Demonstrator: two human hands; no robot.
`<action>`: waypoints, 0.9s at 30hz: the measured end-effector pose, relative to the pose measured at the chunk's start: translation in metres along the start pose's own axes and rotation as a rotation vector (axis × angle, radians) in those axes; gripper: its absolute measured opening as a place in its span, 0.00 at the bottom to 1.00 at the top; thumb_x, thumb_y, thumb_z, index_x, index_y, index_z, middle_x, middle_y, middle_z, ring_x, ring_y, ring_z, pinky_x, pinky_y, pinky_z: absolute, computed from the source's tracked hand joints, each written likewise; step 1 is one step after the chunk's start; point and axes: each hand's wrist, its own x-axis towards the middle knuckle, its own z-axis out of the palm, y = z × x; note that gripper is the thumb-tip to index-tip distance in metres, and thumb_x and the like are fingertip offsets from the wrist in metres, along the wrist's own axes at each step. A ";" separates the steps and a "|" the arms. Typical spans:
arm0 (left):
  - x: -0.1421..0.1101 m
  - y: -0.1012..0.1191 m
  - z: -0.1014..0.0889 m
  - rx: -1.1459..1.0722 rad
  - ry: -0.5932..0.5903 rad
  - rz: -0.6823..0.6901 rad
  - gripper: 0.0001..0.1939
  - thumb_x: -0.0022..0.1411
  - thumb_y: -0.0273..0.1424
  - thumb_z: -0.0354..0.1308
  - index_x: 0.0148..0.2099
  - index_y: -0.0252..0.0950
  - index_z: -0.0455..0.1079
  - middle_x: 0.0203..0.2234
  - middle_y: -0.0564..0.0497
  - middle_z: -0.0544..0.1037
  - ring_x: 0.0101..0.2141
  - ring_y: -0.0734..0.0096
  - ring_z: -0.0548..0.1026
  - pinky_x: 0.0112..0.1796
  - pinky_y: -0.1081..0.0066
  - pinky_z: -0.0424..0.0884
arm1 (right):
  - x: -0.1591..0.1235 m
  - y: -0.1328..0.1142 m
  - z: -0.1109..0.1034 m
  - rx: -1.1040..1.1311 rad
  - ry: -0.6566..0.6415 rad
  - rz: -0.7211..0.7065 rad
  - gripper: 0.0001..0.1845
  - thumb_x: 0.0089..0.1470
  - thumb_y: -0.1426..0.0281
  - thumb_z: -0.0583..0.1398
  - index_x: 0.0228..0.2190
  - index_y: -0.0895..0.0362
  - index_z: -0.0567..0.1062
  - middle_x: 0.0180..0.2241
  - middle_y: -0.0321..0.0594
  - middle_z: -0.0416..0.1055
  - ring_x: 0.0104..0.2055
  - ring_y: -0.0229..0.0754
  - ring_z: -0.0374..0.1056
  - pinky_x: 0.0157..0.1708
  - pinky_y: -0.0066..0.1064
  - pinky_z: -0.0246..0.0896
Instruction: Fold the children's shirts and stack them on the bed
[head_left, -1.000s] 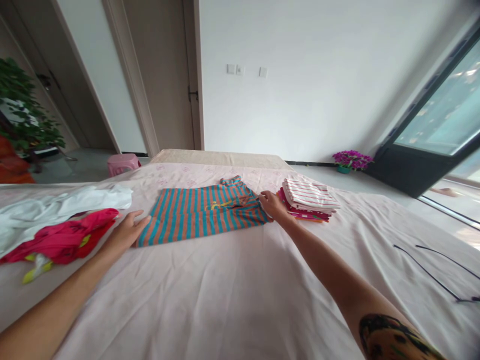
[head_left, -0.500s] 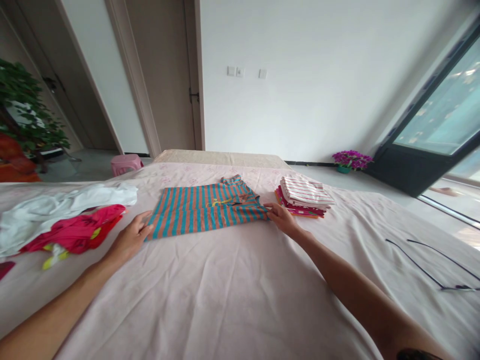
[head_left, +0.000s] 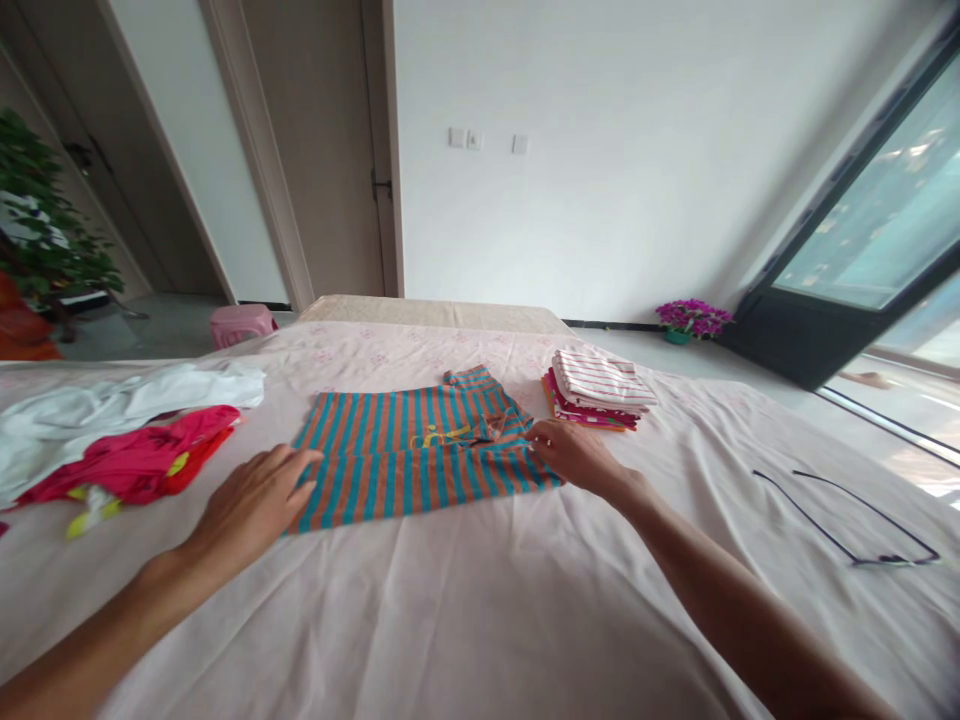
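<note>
A teal and orange striped garment (head_left: 409, 455) lies flat on the pale pink bed sheet (head_left: 465, 610) in the middle of the view. My left hand (head_left: 251, 505) rests on its left edge, fingers stretched out flat. My right hand (head_left: 574, 455) touches its right edge, fingers bent onto the cloth; a grip cannot be made out. Just beyond my right hand sits a stack of folded clothes (head_left: 596, 388) with a red and white striped piece on top.
A loose heap of pink (head_left: 131, 465) and white clothes (head_left: 112, 400) lies at the left of the bed. A thin black cable (head_left: 851, 515) runs across the sheet at the right. Beyond the bed are a pink stool (head_left: 240, 323), a flower pot (head_left: 688, 318), a door and a large window.
The striped garment has been drawn nearer to me across the sheet. Both hands came back with it, still at its left and right edges.
</note>
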 end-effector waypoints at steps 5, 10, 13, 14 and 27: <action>0.019 0.080 0.022 -0.094 -0.076 0.275 0.16 0.66 0.26 0.49 0.51 0.42 0.73 0.44 0.48 0.77 0.47 0.63 0.74 0.50 0.62 0.69 | 0.040 -0.044 0.023 -0.054 -0.069 -0.110 0.16 0.58 0.71 0.56 0.44 0.51 0.79 0.46 0.42 0.77 0.47 0.48 0.72 0.43 0.32 0.61; 0.019 0.104 0.041 -0.133 -0.059 0.383 0.21 0.64 0.19 0.48 0.52 0.41 0.73 0.44 0.47 0.75 0.47 0.63 0.73 0.49 0.61 0.70 | 0.052 -0.042 0.052 -0.063 0.110 -0.224 0.29 0.62 0.68 0.54 0.64 0.50 0.63 0.63 0.43 0.62 0.63 0.50 0.59 0.59 0.42 0.55; 0.017 0.102 0.042 -0.138 -0.035 0.388 0.21 0.63 0.19 0.48 0.53 0.41 0.72 0.45 0.48 0.75 0.47 0.63 0.73 0.50 0.60 0.69 | 0.043 -0.028 0.064 -0.049 0.139 -0.184 0.29 0.63 0.69 0.52 0.65 0.53 0.61 0.65 0.44 0.59 0.66 0.48 0.55 0.62 0.42 0.52; 0.017 0.102 0.042 -0.136 -0.027 0.389 0.22 0.63 0.19 0.48 0.53 0.41 0.72 0.45 0.48 0.75 0.48 0.63 0.73 0.50 0.60 0.69 | 0.039 -0.023 0.067 -0.057 0.142 -0.153 0.29 0.63 0.69 0.51 0.65 0.55 0.61 0.65 0.45 0.59 0.66 0.48 0.54 0.63 0.42 0.51; 0.034 0.114 0.075 -0.019 -0.038 0.547 0.28 0.71 0.41 0.46 0.70 0.43 0.55 0.68 0.45 0.58 0.68 0.57 0.54 0.64 0.53 0.54 | 0.017 0.003 0.089 -0.261 0.140 -0.075 0.29 0.67 0.58 0.48 0.64 0.56 0.62 0.66 0.50 0.56 0.69 0.58 0.48 0.64 0.58 0.44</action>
